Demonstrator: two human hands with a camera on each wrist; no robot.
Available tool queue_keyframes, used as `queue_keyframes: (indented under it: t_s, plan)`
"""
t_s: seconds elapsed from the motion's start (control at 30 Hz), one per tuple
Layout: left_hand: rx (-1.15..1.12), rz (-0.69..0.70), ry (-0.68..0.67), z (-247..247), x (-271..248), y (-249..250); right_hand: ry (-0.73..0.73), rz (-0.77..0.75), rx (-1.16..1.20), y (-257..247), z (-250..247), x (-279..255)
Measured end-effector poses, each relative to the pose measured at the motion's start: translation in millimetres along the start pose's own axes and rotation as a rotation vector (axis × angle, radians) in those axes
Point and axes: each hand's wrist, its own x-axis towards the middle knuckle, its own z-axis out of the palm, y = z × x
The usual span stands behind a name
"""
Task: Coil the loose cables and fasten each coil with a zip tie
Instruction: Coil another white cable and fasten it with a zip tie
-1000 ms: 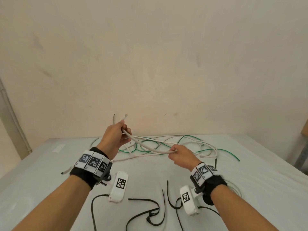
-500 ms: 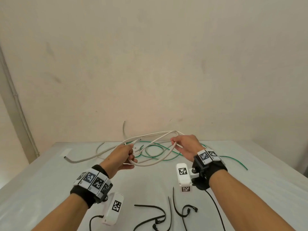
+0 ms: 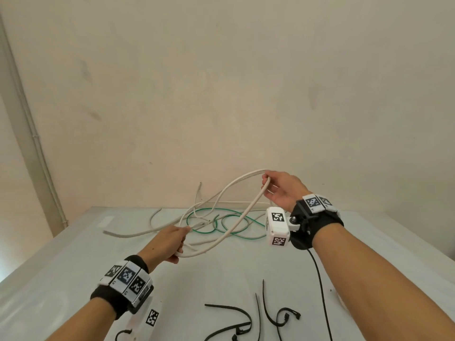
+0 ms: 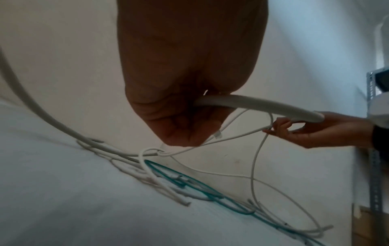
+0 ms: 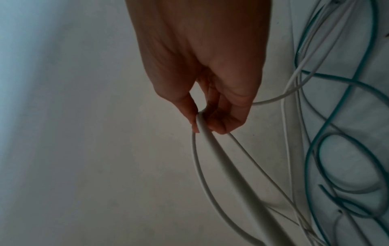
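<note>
A thick white cable hangs in a long loop between my two hands above the table. My left hand grips its lower end low over the table; in the left wrist view the fingers curl round the white cable. My right hand is raised to the right and pinches the top of the loop; the right wrist view shows thumb and fingers closed on the white cable. A green cable and thinner white cables lie tangled on the table behind.
Several black zip ties lie on the white table near its front, between my forearms. A black lead runs down from the right wrist camera. A bare wall rises right behind the cables. A piece of tape lies at the far left.
My right hand has lifted up and to the right, drawing the white cable into a taller loop. My left hand has dropped lower toward the table, still holding the cable.
</note>
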Motion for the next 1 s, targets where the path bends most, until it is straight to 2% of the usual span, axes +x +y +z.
queue_keyframes:
  t_s: [0.1,0.2,0.23,0.33,0.37,0.4,0.47,0.53,0.6,0.67,0.73,0.8,0.83,0.9,1.0]
  plan:
    - [0.092,0.017,0.041,-12,2,-18,-0.015,0.010,0.007,-8,1,0]
    - [0.098,0.062,0.165,-20,0,-20,-0.053,0.011,0.040,-7,7,-4]
    - [0.032,0.091,0.201,-22,-1,-15,-0.082,0.026,0.069,-5,10,-5]
    - [-0.370,0.152,0.215,-23,-3,15,-0.174,0.084,0.087,5,16,-11]
    - [-0.411,0.175,0.230,-24,-2,27,-0.189,0.094,0.082,8,18,-12]
    - [-0.359,0.213,0.271,-25,-1,38,-0.199,0.100,0.087,10,19,-13]
    - [-0.045,0.293,0.375,-30,7,57,-0.215,0.103,0.137,14,21,-16]
    - [0.201,0.266,0.362,-33,12,72,-0.212,0.104,0.205,19,22,-19]
    - [0.343,0.199,0.324,-32,14,79,-0.223,0.118,0.253,24,25,-21]
    - [0.399,0.250,0.326,-24,7,86,-0.255,0.138,0.271,31,29,-25]
    - [0.332,0.379,0.323,-9,-4,93,-0.296,0.155,0.252,41,34,-28]
    - [0.255,0.446,0.266,11,-17,98,-0.328,0.168,0.221,50,41,-31]
    - [0.277,0.452,0.245,21,-22,97,-0.339,0.174,0.217,54,44,-33]
    - [0.426,0.443,0.293,38,-25,88,-0.346,0.184,0.219,58,48,-32]
    - [0.584,0.607,0.394,48,-22,72,-0.367,0.190,0.186,58,47,-31]
